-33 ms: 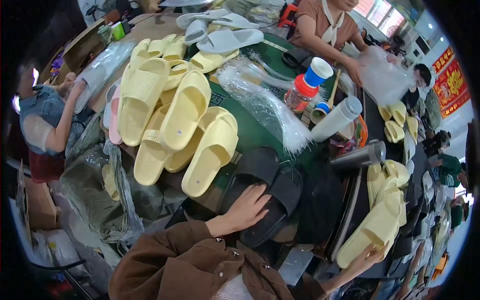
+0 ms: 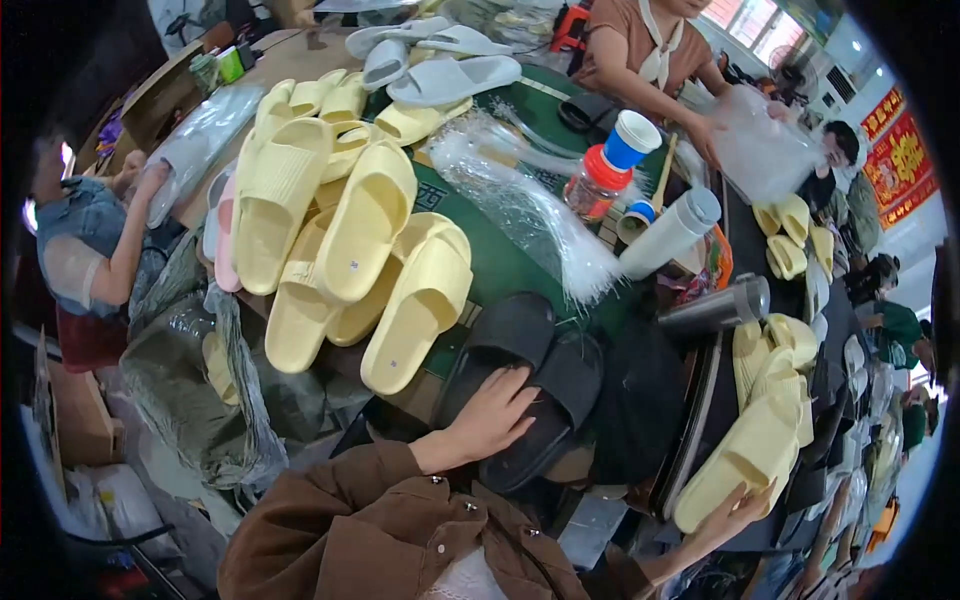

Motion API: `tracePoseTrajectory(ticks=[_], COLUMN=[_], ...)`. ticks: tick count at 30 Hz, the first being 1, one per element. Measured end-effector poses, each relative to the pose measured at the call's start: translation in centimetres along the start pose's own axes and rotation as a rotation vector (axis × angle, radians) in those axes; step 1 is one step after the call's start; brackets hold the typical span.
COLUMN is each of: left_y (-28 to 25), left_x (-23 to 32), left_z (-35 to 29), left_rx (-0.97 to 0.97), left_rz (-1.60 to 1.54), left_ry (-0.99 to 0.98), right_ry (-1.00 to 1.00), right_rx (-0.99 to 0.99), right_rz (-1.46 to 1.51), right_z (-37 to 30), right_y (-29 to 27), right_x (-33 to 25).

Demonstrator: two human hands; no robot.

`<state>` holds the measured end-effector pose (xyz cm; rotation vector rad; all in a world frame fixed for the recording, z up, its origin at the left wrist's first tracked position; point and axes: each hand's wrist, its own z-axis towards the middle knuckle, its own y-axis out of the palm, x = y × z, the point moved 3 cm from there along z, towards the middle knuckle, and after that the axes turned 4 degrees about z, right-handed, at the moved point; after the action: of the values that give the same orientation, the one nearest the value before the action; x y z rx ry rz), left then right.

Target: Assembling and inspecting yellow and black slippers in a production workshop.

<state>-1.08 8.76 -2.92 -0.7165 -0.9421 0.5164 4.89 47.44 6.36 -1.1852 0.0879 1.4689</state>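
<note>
My left hand [image 2: 485, 425] lies over a pair of black slippers, with its fingers stretched across the near one and its thumb mostly hidden. One black slipper [image 2: 512, 325] is tucked against the other black slipper [image 2: 572, 390] at the near table edge. At the lower right, my right hand [image 2: 735, 513] grips the heel end of a pale yellow slipper [image 2: 745, 455]; its underside is out of sight. More yellow slippers [image 2: 790, 340] lie behind that one. A heap of yellow slippers [image 2: 365, 220] stands left of centre, beyond my left hand.
Clear plastic strips [image 2: 520, 195] spread over the green tabletop [image 2: 540, 90]. A white bottle [image 2: 675, 230], a steel tumbler [image 2: 715, 303] and a red-lidded jar [image 2: 600, 180] stand right of them. Grey slippers [image 2: 455, 80] lie far back. Co-workers handle plastic bags [image 2: 765, 140] at left and far right.
</note>
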Motion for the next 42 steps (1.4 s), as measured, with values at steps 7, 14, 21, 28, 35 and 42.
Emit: tracePoseTrajectory(ticks=[7, 14, 21, 28, 35, 42], left_y=[-0.3, -0.7, -0.9, -0.6, -0.7, -0.5], left_x=[0.2, -0.8, -1.6, -1.6, -1.6, -1.6], left_z=[0.0, -0.4, -1.0, -1.0, -1.0, -1.1], left_rx=[-0.015, 0.019, 0.015, 0.005, 0.003, -0.002], left_rz=[0.019, 0.025, 0.060, 0.108, 0.109, 0.107], left_ry=[-0.023, -0.044, -0.069, -0.063, -0.051, -0.048], right_ry=[-0.085, -0.059, -0.039, 0.016, 0.029, -0.008], right_rx=[-0.017, -0.017, -0.004, -0.049, 0.081, 0.246], right_rz=[-0.131, -0.295, -0.144, -0.246, 0.041, 0.302], right_z=[-1.2, -1.0, 0.9, 1.6, 0.6, -0.2], right_y=[-0.7, -0.6, 0.1, 0.3, -0.2, -1.4], right_x=[0.0, -0.2, -1.4, -1.1, -1.2, -1.6])
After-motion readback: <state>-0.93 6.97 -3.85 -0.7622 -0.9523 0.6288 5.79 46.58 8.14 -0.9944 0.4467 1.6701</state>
